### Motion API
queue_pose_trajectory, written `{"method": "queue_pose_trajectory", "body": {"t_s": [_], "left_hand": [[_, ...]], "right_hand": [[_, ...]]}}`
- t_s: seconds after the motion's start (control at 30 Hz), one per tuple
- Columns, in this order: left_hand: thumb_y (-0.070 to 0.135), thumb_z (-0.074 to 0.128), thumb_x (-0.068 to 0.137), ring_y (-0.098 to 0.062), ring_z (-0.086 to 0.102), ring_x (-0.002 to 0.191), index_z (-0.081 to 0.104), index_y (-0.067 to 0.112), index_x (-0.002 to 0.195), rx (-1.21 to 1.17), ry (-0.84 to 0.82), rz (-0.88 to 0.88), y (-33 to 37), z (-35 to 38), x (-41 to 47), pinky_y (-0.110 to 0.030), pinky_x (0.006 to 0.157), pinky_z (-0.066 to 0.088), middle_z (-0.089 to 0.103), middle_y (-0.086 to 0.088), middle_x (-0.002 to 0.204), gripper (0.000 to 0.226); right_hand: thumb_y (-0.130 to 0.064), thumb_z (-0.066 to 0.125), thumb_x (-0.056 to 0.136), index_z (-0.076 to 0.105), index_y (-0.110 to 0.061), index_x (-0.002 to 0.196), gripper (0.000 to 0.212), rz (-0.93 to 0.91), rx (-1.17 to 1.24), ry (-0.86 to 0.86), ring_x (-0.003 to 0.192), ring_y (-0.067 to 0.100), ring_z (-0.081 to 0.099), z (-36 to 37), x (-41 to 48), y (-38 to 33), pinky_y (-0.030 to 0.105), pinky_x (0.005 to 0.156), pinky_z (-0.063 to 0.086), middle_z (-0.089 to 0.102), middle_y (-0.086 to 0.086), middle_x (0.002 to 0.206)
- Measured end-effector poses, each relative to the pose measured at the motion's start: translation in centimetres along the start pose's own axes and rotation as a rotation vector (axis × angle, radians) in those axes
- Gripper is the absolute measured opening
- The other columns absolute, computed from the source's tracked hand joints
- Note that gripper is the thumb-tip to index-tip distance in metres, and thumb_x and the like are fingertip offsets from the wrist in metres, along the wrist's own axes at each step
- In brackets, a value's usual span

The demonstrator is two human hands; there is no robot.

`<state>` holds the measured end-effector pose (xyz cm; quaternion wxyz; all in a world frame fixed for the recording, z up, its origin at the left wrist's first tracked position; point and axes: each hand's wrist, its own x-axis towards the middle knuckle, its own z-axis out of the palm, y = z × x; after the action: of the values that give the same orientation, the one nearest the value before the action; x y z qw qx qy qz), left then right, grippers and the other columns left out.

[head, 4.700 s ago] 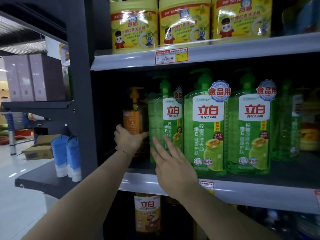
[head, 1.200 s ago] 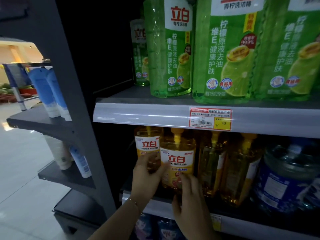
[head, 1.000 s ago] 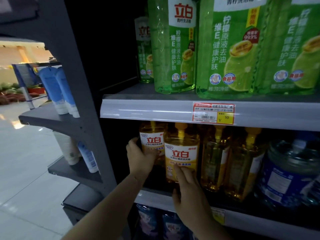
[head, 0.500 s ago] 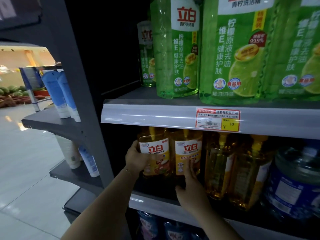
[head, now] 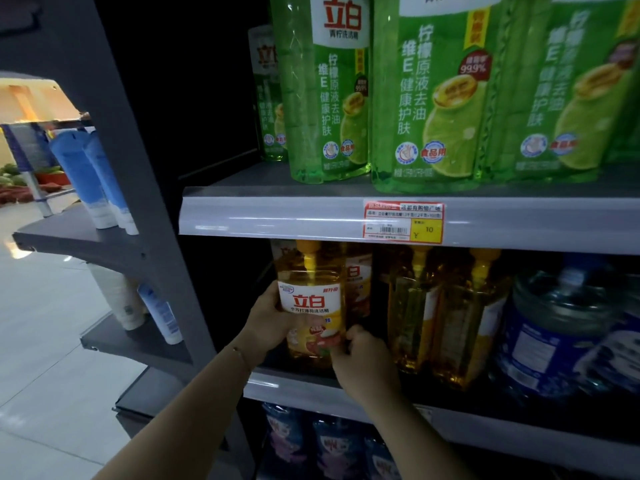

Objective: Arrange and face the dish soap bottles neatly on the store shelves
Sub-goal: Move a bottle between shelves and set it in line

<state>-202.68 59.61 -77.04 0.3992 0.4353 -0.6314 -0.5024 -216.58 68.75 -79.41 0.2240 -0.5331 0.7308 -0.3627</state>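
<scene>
A yellow dish soap bottle [head: 313, 299] with a white label and pump top stands at the left end of the lower shelf [head: 294, 384], label facing out. My left hand [head: 268, 322] grips its left side and my right hand [head: 360, 358] holds its lower right corner. Behind it to the right a second yellow bottle [head: 358, 282] shows part of its label. Two more yellow bottles [head: 446, 320] stand further right, turned sideways. Large green dish soap bottles [head: 426, 91] line the shelf above.
A blue water jug [head: 554, 334] stands right of the yellow bottles. A price tag [head: 403, 221] sits on the upper shelf rail. Blue pouches [head: 332, 445] fill the shelf below. A grey upright [head: 138, 202] and side shelves with blue tubes [head: 86, 178] are left.
The left yellow bottle has come forward to the shelf front, in front of the second one. My right hand has shifted from the second bottle to this one's lower right corner.
</scene>
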Motion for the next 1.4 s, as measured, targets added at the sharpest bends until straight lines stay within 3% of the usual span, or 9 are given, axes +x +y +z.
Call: {"method": "queue_pose_trajectory", "body": {"t_s": [0.13, 0.27, 0.4, 0.53, 0.7, 0.9, 1.13, 1.23, 1.4], "left_hand": [[0.003, 0.086, 0.063, -0.025, 0.065, 0.107, 0.053, 0.021, 0.122, 0.021, 0.028, 0.018, 0.0, 3.6, 0.5, -0.049, 0.091, 0.054, 0.069, -0.005, 0.114, 0.07], [0.031, 0.096, 0.046, -0.015, 0.063, 0.1, 0.051, 0.02, 0.112, 0.183, 0.318, 0.136, -0.4, 5.6, 0.1, -0.039, 0.082, 0.056, 0.064, 0.001, 0.112, 0.08], [0.034, 0.083, 0.067, -0.027, 0.054, 0.1, 0.052, 0.007, 0.105, 0.516, 0.447, 0.35, 0.3, 6.2, -3.0, -0.038, 0.084, 0.049, 0.055, -0.013, 0.108, 0.056], [-0.003, 0.072, 0.074, -0.022, 0.047, 0.091, 0.052, 0.009, 0.098, 0.59, 0.231, 0.494, 3.6, 9.8, -7.3, -0.021, 0.069, 0.034, 0.047, -0.004, 0.097, 0.034], [0.003, 0.071, 0.08, -0.005, 0.056, 0.08, 0.055, 0.018, 0.1, 0.526, -0.244, 0.487, 7.0, 17.6, -9.4, -0.013, 0.068, 0.043, 0.057, 0.008, 0.09, 0.03], [0.015, 0.066, 0.086, -0.015, 0.053, 0.092, 0.045, 0.023, 0.102, 0.555, -0.338, 0.518, 7.2, 26.8, -11.0, -0.012, 0.068, 0.037, 0.047, 0.005, 0.099, 0.028], [0.021, 0.062, 0.089, -0.008, 0.038, 0.066, 0.041, 0.021, 0.086, 0.526, -0.58, 0.479, 7.5, 37.3, -11.5, -0.016, 0.053, 0.026, 0.039, 0.008, 0.075, 0.022], [0.023, 0.064, 0.089, -0.013, 0.049, 0.081, 0.051, 0.015, 0.103, 0.486, -0.617, 0.444, 7.8, 42.2, -11.3, -0.023, 0.061, 0.035, 0.054, 0.0, 0.094, 0.02], [0.022, 0.062, 0.09, -0.015, 0.055, 0.094, 0.054, 0.014, 0.112, 0.471, -0.612, 0.377, 6.3, 47.3, -11.7, -0.022, 0.072, 0.039, 0.055, 0.001, 0.102, 0.025]], "right_hand": [[-0.036, 0.051, 0.093, 0.059, -0.028, 0.098, 0.012, -0.115, -0.126, 0.067, 0.078, 0.009, 0.06, -2.2, -1.5, -0.6, 0.023, 0.062, 0.047, 0.063, -0.009, 0.088], [-0.034, 0.051, 0.094, 0.056, -0.028, 0.091, 0.009, -0.146, -0.085, 0.03, 0.069, 0.007, 0.053, -5.5, -2.4, -1.0, 0.021, 0.055, 0.037, 0.055, -0.011, 0.077], [-0.037, 0.052, 0.093, 0.057, -0.023, 0.086, 0.016, -0.199, -0.143, 0.063, 0.071, 0.012, 0.057, -9.8, -3.5, -0.4, 0.025, 0.058, 0.044, 0.06, -0.005, 0.077], [-0.039, 0.052, 0.092, 0.061, -0.021, 0.107, 0.025, -0.204, -0.186, 0.109, 0.086, 0.019, 0.063, -14.9, -5.4, 1.9, 0.036, 0.074, 0.054, 0.066, 0.0, 0.097], [-0.033, 0.057, 0.09, 0.062, -0.022, 0.085, 0.013, -0.092, -0.113, 0.292, 0.081, 0.02, 0.064, -20.8, -6.8, 6.3, 0.038, 0.072, 0.054, 0.068, 0.001, 0.086], [-0.022, 0.052, 0.095, 0.052, -0.015, 0.073, 0.023, 0.094, -0.064, 0.59, 0.051, 0.017, 0.047, -24.8, -8.4, 13.2, 0.032, 0.051, 0.042, 0.049, 0.004, 0.055], [-0.019, 0.055, 0.093, 0.04, -0.015, 0.059, 0.037, 0.245, 0.065, 0.649, 0.047, 0.022, 0.038, -30.2, -9.9, 19.6, 0.027, 0.05, 0.031, 0.037, 0.004, 0.05], [-0.02, 0.057, 0.092, 0.052, -0.01, 0.096, 0.012, 0.332, 0.063, 0.725, 0.052, 0.017, 0.045, -33.7, -10.5, 22.8, 0.027, 0.048, 0.035, 0.048, 0.004, 0.063], [-0.025, 0.082, 0.069, 0.044, -0.008, 0.116, 0.063, 0.376, 0.144, 1.041, 0.1, 0.028, 0.056, -39.7, -10.8, 29.0, 0.043, 0.08, 0.053, 0.051, 0.01, 0.116]]}}
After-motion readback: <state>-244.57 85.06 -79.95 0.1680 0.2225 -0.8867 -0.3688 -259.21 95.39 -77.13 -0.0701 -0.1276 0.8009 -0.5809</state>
